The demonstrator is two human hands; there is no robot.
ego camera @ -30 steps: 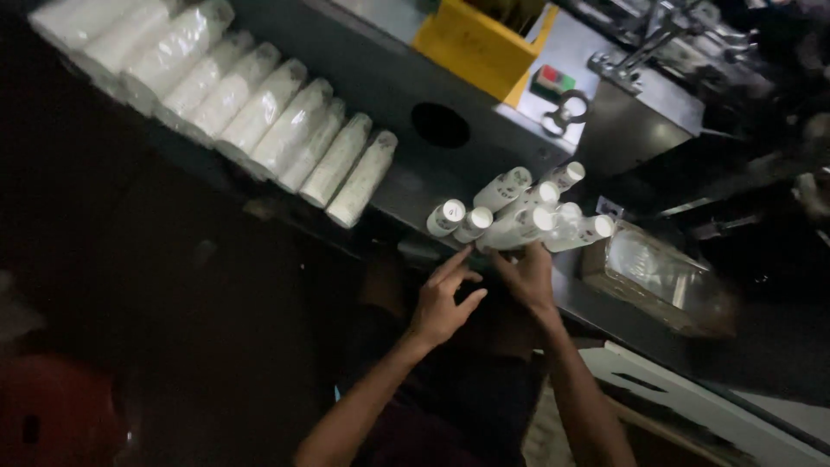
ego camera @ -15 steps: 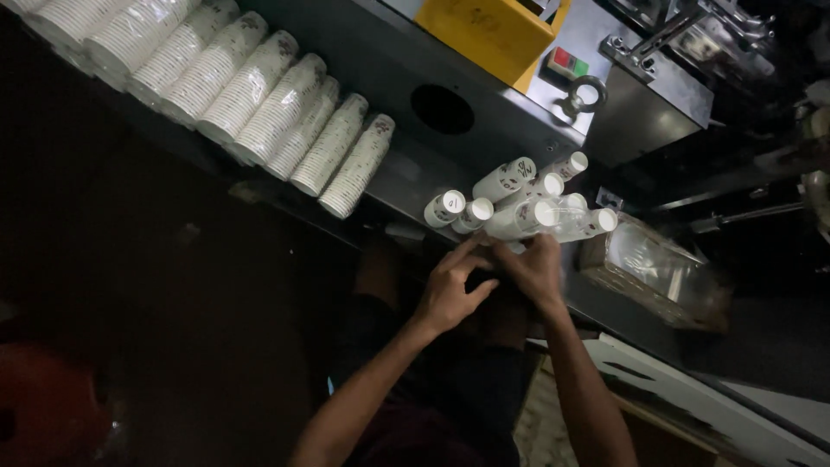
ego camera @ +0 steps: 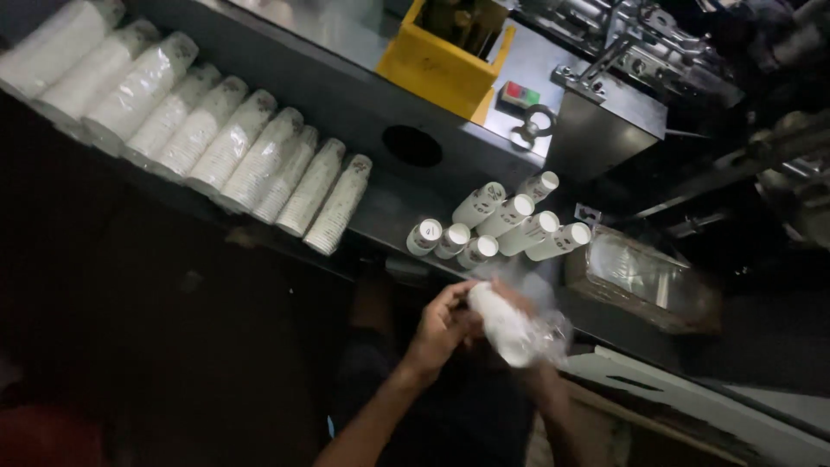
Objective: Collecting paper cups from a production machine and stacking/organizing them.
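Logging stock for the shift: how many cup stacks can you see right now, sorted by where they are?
Long stacks in clear wrap in the row on the left ledge: 9
Short bare stacks clustered by the machine: 7
Stack in clear film held between the left hand and right hand: 1
Total: 17

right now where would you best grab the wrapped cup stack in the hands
Probably around the middle of the wrapped cup stack, from its sides. It lies tilted, rounded end up-left near the left hand, and the loose clear film bunches at the lower right, where the right hand is mostly hidden. The film looks slippery, so wrap the body, not the plastic.
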